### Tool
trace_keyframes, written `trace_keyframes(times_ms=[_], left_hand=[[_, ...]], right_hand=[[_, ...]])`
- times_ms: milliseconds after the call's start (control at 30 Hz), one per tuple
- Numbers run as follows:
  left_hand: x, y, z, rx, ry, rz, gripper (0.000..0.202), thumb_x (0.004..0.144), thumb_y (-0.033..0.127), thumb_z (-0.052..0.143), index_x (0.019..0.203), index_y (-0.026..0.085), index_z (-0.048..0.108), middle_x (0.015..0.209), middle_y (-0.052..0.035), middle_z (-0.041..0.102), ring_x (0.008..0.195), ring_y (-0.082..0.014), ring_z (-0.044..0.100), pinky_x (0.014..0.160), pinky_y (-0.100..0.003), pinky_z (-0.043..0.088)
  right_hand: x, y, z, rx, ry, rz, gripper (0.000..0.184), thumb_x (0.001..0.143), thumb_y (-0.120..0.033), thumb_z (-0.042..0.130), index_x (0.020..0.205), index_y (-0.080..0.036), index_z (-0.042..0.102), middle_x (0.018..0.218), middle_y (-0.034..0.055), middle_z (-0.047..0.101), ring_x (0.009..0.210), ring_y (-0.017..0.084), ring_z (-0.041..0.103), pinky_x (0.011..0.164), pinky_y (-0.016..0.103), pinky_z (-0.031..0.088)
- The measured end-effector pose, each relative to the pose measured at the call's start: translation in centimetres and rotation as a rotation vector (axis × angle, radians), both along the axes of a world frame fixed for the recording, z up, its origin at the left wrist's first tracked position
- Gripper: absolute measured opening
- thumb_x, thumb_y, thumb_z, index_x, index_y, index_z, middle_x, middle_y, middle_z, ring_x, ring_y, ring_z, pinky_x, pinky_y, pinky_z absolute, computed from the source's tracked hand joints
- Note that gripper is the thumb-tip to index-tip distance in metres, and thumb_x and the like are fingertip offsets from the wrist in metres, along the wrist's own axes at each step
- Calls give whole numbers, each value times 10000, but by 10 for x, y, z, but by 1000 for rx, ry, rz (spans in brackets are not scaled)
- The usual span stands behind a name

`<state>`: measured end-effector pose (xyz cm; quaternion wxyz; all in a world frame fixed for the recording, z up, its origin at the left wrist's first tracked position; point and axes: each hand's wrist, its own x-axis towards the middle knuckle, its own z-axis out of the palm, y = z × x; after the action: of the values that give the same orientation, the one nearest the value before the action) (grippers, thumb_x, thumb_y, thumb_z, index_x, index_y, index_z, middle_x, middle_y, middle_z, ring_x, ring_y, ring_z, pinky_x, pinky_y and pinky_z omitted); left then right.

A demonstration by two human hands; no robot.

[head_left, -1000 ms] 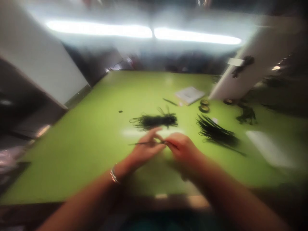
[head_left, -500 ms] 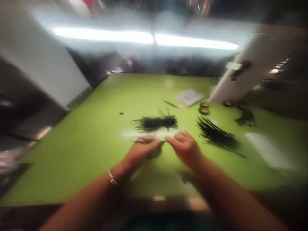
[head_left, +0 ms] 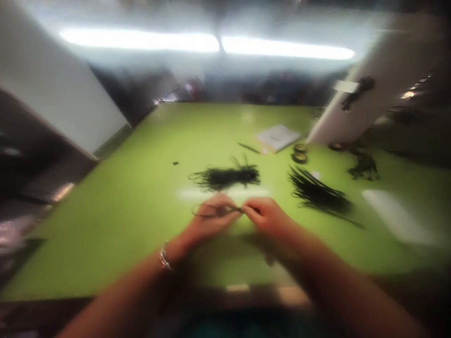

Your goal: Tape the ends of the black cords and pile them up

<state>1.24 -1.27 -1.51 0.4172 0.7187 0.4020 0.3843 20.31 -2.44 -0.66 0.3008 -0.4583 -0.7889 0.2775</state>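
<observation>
Over the green table [head_left: 141, 244], my left hand [head_left: 214, 218] pinches a thin black cord [head_left: 201, 211], whose loop sticks out to the left. Close against it, my right hand [head_left: 262, 211] is closed on the same cord, thumb and finger at its other part. The fingertips of both hands almost meet. Just beyond them lies a bundle of black looped cords [head_left: 225, 177], gathered at its right end. To the right of my hands rests a second, looser bunch of black cords [head_left: 319, 192]. Blur hides the cord's fine detail.
Farther back lie a white pad [head_left: 278, 137], a black pen [head_left: 248, 148] and black tape rolls [head_left: 299, 154]. A dark tangled item [head_left: 364, 166] sits at the right, near a white post [head_left: 355, 108]. A small black piece [head_left: 175, 163] lies left.
My hands have turned, and the cord now shows between the fingertips, its loop more visible at the left. The right fingers are curled lower. The camera view has tilted slightly downward.
</observation>
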Motion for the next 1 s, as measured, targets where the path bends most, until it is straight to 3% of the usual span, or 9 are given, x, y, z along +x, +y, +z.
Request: trace_keyframes(times_ms=[133, 233, 467, 567, 667, 767, 867, 933, 1000], left_hand=[[-6, 0, 3, -336, -145, -95, 133, 797, 269, 680, 813, 140, 709, 739, -46, 601, 661, -133, 529, 576, -254, 397], [-8, -1, 5, -559, -306, -130, 200, 789, 316, 707, 829, 121, 694, 583, 15, 480, 513, -80, 397, 477, -223, 289], [-1, -4, 3, -684, -438, 33, 326, 764, 426, 726, 729, 110, 653, 515, 42, 404, 456, -61, 332, 439, -207, 224], [-2, -3, 3, -553, -339, 49, 299, 800, 407, 687, 699, 133, 620, 520, 47, 401, 462, -69, 331, 448, -213, 245], [-4, -1, 4, -152, -95, 72, 257, 826, 339, 655, 657, 147, 618, 605, 2, 508, 563, -111, 441, 536, -241, 361], [-6, 0, 4, 145, 59, 24, 238, 855, 291, 610, 661, 157, 635, 711, -40, 578, 685, -151, 514, 667, -277, 431], [-6, 1, 6, 146, 92, -50, 222, 872, 296, 591, 711, 156, 654, 754, -53, 594, 710, -159, 531, 682, -280, 439], [-7, 2, 8, 32, 92, -77, 180, 842, 318, 640, 772, 154, 668, 776, -51, 605, 714, -154, 535, 665, -268, 432], [-8, 2, 11, -181, 54, -113, 211, 806, 359, 687, 791, 150, 661, 714, -28, 581, 638, -127, 499, 576, -238, 395]], right_hand=[[4, 2, 0, 386, -118, 22, 198, 914, -158, 508, 734, -176, 588, 690, 23, 561, 694, 156, 481, 661, 278, 395], [7, 4, 2, 531, -121, 10, 164, 936, -171, 508, 806, -171, 609, 711, 37, 570, 714, 169, 482, 678, 287, 409], [1, 0, -2, 753, -264, -37, 221, 936, -123, 477, 771, -181, 613, 644, 27, 541, 686, 177, 427, 706, 306, 396], [1, 2, -6, 636, -241, -41, 169, 923, -178, 523, 781, -185, 614, 688, 33, 590, 742, 184, 478, 764, 330, 399], [2, 4, -5, 430, -208, 31, 96, 910, -236, 562, 926, -175, 635, 858, 60, 673, 854, 203, 550, 829, 359, 408], [1, 3, -3, 208, -208, 107, 162, 945, -191, 478, 945, -180, 639, 857, 44, 686, 770, 168, 579, 729, 310, 422], [0, 3, -4, 186, -227, 120, 238, 956, -185, 447, 821, -193, 642, 713, 5, 645, 644, 141, 536, 632, 280, 385], [1, 6, -6, 285, -265, 120, 208, 938, -203, 493, 798, -193, 646, 704, 10, 630, 662, 149, 518, 645, 286, 374], [4, 7, -6, 400, -322, 106, 190, 917, -183, 520, 764, -183, 633, 694, 19, 606, 688, 160, 492, 669, 294, 362]])
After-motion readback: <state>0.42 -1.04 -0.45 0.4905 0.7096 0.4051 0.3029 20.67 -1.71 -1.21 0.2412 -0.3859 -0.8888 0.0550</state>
